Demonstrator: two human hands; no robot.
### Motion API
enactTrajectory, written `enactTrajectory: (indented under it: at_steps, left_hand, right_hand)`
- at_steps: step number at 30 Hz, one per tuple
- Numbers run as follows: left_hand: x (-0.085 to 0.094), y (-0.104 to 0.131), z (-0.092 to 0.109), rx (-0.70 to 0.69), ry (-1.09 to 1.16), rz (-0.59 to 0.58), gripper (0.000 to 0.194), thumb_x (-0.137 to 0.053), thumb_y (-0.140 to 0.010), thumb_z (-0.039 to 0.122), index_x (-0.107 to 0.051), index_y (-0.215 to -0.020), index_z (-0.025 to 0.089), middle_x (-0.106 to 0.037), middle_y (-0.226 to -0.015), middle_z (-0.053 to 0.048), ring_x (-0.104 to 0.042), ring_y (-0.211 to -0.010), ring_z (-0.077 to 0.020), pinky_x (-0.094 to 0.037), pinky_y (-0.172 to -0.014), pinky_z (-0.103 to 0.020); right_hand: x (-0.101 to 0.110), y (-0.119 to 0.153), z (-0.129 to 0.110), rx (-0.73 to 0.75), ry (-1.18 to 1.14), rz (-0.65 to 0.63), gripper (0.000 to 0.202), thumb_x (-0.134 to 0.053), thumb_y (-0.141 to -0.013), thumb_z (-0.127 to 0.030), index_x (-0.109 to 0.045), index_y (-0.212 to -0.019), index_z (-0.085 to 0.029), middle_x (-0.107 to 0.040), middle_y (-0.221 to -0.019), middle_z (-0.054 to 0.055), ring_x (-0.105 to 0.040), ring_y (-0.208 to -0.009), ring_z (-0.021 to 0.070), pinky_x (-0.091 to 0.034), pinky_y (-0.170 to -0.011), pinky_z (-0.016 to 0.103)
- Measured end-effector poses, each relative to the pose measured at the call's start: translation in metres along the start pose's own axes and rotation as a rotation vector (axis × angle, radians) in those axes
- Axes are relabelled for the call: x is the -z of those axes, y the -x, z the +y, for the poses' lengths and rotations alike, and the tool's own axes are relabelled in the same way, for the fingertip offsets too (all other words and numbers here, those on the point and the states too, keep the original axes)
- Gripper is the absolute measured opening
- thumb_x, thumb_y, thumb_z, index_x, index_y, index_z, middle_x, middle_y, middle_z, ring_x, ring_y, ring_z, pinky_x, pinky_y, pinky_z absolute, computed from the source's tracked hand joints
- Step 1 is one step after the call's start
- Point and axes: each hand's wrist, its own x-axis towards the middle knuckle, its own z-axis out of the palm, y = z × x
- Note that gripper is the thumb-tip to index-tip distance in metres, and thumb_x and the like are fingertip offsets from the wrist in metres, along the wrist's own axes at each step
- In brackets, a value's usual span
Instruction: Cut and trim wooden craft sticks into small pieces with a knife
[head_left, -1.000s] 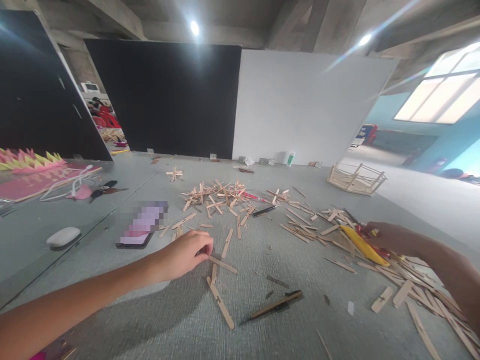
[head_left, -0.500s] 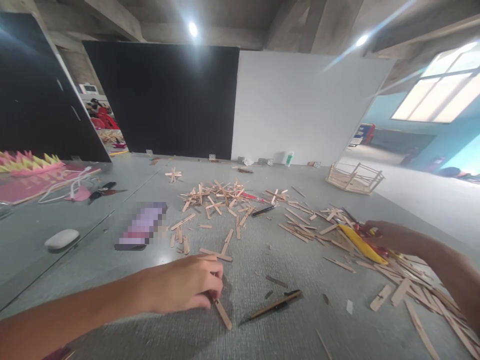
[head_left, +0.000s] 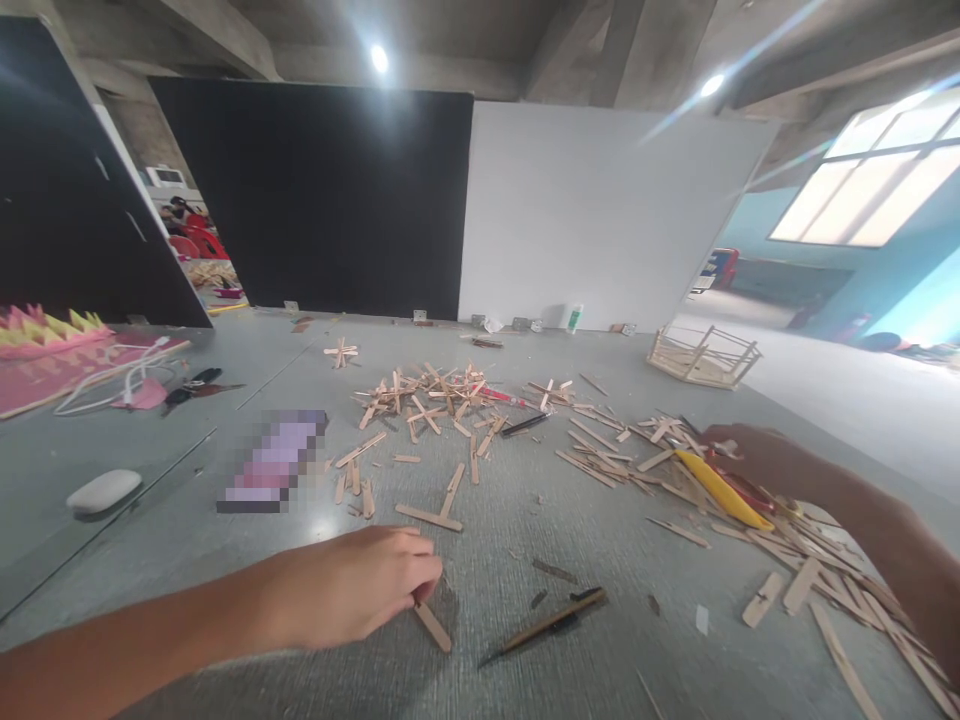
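Stick [head_left: 433,628] partly beneath left hand [head_left: 379,585]

**Grey table scattered with wooden sticks**

Your grey table [head_left: 585,530] bears crossed wooden sticks [head_left: 426,413] heaped mid-table and loose sticks [head_left: 846,655] strewn to your right. A slender brown-and-black tool [head_left: 544,627] lies near you; leftward, a pixelated phone [head_left: 274,460] and white oval object [head_left: 105,489].

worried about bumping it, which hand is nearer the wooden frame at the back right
Right. The right hand is on the near side of the wooden frame; the left hand is well off to the left and nearer the camera.
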Motion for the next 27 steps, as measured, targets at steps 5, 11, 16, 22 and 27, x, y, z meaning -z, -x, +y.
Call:
enactTrajectory:
  at_steps: [5, 11, 16, 22, 27]
  left_hand:
    - [-0.002, 0.0, -0.003, 0.002, 0.026, -0.016, 0.021, -0.052, -0.095, 0.003, -0.054, -0.094, 0.024, -0.065, -0.098, 0.0, -0.065, -0.086, -0.0189, -0.039, -0.067, -0.029]
    - [-0.001, 0.002, -0.003, -0.007, 0.066, -0.021, 0.02, -0.051, -0.095, 0.004, -0.055, -0.094, 0.023, -0.065, -0.099, -0.001, -0.065, -0.087, -0.0196, -0.038, -0.067, -0.029]
    - [0.001, 0.002, -0.002, 0.002, 0.064, -0.032, 0.02, -0.051, -0.094, 0.003, -0.054, -0.093, 0.023, -0.064, -0.098, -0.001, -0.064, -0.085, -0.0195, -0.037, -0.066, -0.029]
    - [0.002, -0.002, -0.002, 0.02, 0.06, -0.051, 0.018, -0.05, -0.097, 0.005, -0.052, -0.093, 0.023, -0.063, -0.099, -0.001, -0.064, -0.088, -0.0191, -0.038, -0.069, -0.028]
    - [0.004, -0.002, 0.0, 0.026, 0.063, -0.068, 0.018, -0.05, -0.097, 0.006, -0.052, -0.093, 0.023, -0.064, -0.099, -0.001, -0.064, -0.088, -0.0194, -0.038, -0.069, -0.029]
  right_hand:
    - [-0.017, 0.001, -0.057, 0.224, -0.117, -0.124, 0.033, -0.054, -0.096, -0.037, -0.07, -0.12, -0.02, -0.074, -0.114, 0.011, -0.069, -0.102, 0.025, -0.054, -0.091, 0.038]
    - [-0.041, 0.008, -0.103, 0.362, -0.206, -0.225, 0.047, -0.055, -0.089, -0.057, -0.07, -0.113, -0.02, -0.074, -0.105, 0.013, -0.069, -0.095, 0.0307, -0.052, -0.086, 0.043]
    - [-0.034, 0.019, -0.126, 0.439, -0.266, -0.368, 0.036, -0.06, -0.088, -0.051, -0.07, -0.109, -0.023, -0.074, -0.101, 0.008, -0.068, -0.091, 0.0257, -0.052, -0.081, 0.036]
    - [-0.023, 0.036, -0.15, 0.481, -0.282, -0.46, 0.03, -0.065, -0.086, -0.044, -0.07, -0.107, -0.024, -0.073, -0.099, 0.005, -0.067, -0.09, 0.0244, -0.051, -0.078, 0.033]
    - [-0.016, 0.038, -0.151, 0.452, -0.235, -0.47, 0.033, -0.068, -0.081, -0.041, -0.07, -0.109, -0.023, -0.071, -0.098, 0.005, -0.066, -0.089, 0.0243, -0.049, -0.077, 0.033]
